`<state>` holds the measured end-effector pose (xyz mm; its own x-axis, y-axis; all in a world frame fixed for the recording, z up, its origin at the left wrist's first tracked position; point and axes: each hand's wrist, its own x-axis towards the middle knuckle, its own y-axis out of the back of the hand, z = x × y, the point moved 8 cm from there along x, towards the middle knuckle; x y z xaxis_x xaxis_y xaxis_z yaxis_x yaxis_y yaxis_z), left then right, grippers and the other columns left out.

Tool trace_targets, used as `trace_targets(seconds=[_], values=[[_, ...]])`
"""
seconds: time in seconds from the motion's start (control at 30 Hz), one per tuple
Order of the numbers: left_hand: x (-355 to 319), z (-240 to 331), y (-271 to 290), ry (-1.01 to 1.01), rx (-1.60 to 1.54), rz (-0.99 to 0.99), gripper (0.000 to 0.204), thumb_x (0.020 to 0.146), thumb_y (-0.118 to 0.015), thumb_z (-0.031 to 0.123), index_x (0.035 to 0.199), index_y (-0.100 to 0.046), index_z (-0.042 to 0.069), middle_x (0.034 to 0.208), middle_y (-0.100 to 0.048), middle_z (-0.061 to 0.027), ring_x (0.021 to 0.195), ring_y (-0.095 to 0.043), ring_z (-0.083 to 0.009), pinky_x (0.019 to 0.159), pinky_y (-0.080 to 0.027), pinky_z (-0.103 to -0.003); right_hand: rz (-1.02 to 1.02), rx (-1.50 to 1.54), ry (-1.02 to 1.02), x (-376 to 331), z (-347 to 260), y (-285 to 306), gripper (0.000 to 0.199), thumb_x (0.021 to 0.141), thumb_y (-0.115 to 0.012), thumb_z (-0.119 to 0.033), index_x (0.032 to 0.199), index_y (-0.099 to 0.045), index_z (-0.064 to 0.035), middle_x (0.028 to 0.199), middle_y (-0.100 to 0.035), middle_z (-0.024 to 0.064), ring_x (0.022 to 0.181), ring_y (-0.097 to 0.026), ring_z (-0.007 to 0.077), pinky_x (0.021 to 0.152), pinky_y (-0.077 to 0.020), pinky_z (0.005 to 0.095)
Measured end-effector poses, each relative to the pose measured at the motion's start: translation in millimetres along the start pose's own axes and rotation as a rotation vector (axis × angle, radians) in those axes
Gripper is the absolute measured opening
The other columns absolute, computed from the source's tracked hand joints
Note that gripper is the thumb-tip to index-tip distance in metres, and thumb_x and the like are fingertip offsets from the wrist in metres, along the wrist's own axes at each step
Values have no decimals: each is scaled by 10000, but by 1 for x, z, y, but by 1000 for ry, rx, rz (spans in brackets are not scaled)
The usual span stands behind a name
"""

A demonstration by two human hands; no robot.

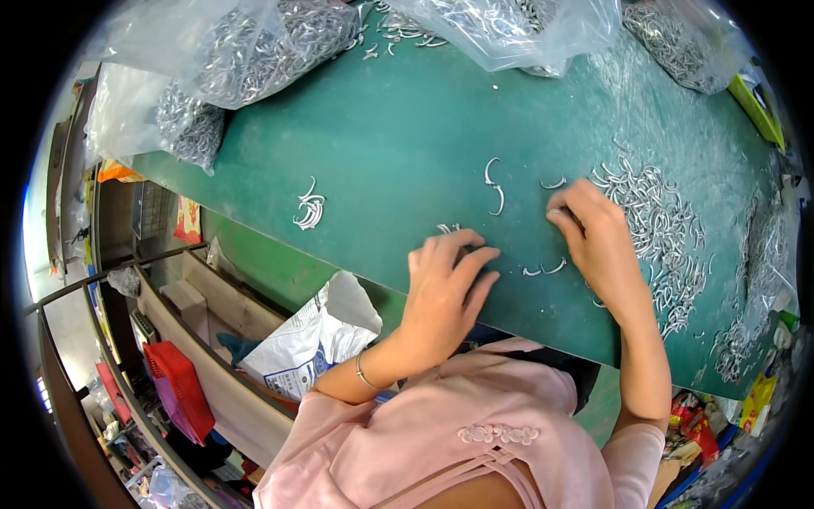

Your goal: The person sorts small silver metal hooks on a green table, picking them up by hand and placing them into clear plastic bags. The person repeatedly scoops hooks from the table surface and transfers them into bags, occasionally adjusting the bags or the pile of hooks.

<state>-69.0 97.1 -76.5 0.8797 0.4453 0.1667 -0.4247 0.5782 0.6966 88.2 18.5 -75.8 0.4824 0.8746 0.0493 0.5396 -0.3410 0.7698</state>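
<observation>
My left hand [445,288] is over the green tabletop near its front edge, its fingers apart and nothing seen in them. Just beyond its fingertips a few small curved silver metal pieces [449,227] show, partly hidden by the hand. My right hand [598,237] is beside the big loose pile of such pieces [653,220], thumb and fingers pinched together; what they hold, if anything, I cannot make out. A single curved piece [553,183] lies just past its fingertips. Between the hands are two pieces end to end [495,187] and another pair [545,268] nearer me.
A small cluster of curved pieces [311,206] lies on the table [373,144] at left. Clear plastic bags full of pieces [271,55] line the far edge; another bag [767,254] is at right. Below left are a white sack [318,339] and a red basket [180,386].
</observation>
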Motion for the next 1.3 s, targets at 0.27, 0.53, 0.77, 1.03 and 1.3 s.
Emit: trace_targets(seconds=[0.27,0.53,0.77,1.03,1.3], values=[[37,2,-10,-195,339,-168,483,767,-556,-95,1218,-580,77,1389,-450,-113,1261,-408,-334,1026,-315,-501,160,-275,66,24,-4,-4,70,809,-583,5,861,-536,1,874,-548,154,843,-591,355,693,-495,430],[31,-42,32,-42,-26,-58,419,822,-462,-144,1181,-582,36,1230,-569,-177,1162,-552,-343,946,-452,-382,-98,286,84,23,-45,-51,87,824,-607,-20,890,-572,23,894,-594,199,873,-604,393,736,-493,454],[36,-22,12,-220,18,-169,527,718,-450,-187,1184,-581,22,1252,-542,-169,1218,-499,-350,1021,-403,-407,328,-435,-261,21,57,45,107,853,-593,-78,950,-596,-32,932,-631,202,851,-613,382,723,-487,455],[23,1,8,-255,29,-140,311,747,-636,-49,1042,-623,48,1100,-559,-123,1087,-533,-316,964,-391,-454,109,131,-10,4,16,15,79,823,-616,5,900,-611,20,876,-621,172,825,-603,356,743,-486,392],[16,-30,11,-140,197,-53,261,769,-666,-12,1017,-629,62,1126,-548,-119,1119,-525,-315,1053,-306,-544,135,-12,-29,-42,5,32,79,816,-630,20,892,-609,19,828,-605,161,758,-601,322,684,-478,374]])
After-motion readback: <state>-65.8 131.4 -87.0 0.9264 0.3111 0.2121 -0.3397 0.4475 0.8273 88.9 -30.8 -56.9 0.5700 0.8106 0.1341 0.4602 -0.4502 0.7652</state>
